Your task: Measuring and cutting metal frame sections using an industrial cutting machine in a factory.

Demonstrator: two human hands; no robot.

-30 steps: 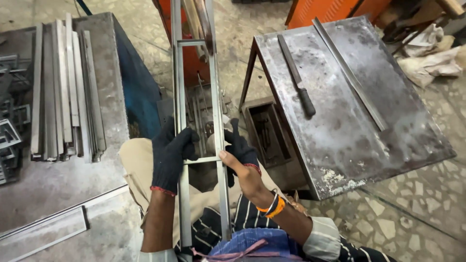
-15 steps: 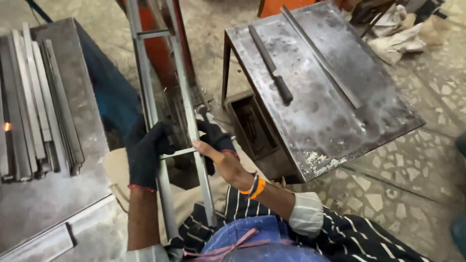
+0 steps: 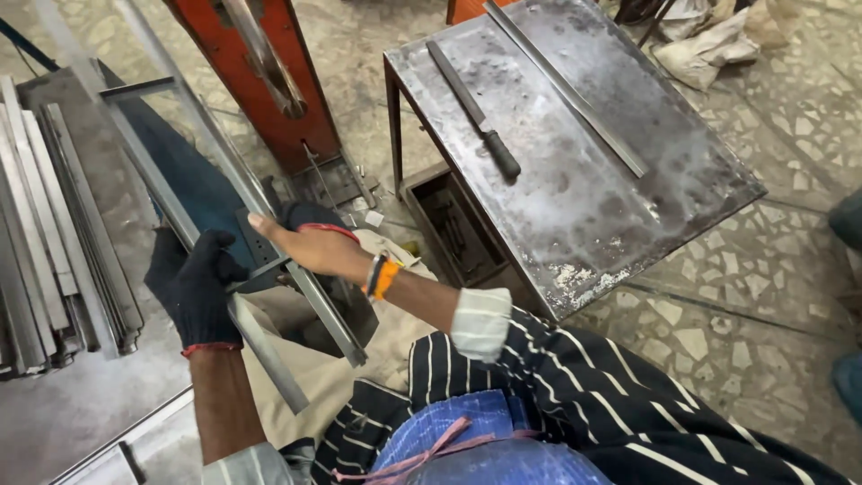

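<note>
Steel ladder frame (image 3: 180, 202) tilted, left hand (image 3: 193, 287) clamped on rail, right hand (image 3: 301, 238) gripping crossbar

No labels, signs or screens are showing anywhere in the view. The only package-like things are lying on the floor at the top right, just beyond the far corner of the steel surface (image 3: 575, 180): a few crumpled, whitish-beige sacks (image 3: 718, 40), slumping in a loose heap against one another, their cloth or plastic creased and dusty, with no markings discernible.
</note>
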